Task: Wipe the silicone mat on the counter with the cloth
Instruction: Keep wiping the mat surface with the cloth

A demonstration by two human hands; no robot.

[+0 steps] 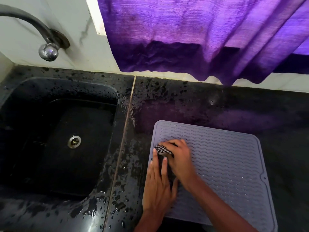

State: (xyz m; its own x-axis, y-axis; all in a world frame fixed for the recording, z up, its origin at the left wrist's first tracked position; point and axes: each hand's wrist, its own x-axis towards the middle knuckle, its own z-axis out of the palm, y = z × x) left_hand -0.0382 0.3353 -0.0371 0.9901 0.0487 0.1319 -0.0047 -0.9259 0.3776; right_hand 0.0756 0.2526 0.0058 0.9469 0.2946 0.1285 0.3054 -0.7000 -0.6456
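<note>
mat [225,164] flat on tabletop [250,111], 3 o'clock of sink [55,131] | right hand [179,159] palm-down, fingers curled tight on checkered cloth [163,149] at mat's 9 o'clock edge | left hand [158,186] flat, fingers extended, pressing that edge

Grey-lilac silicone mat [224,164], squarish, rounded corners, wavy ridged surface, small tab with hole on right edge; laid flat on the counter, near edge at counter front, turned slightly off square. Water droplets seen on ridges. Black-and-white checked cloth [163,150] bunched up, pressed onto mat's left part, mostly covered.
</note>
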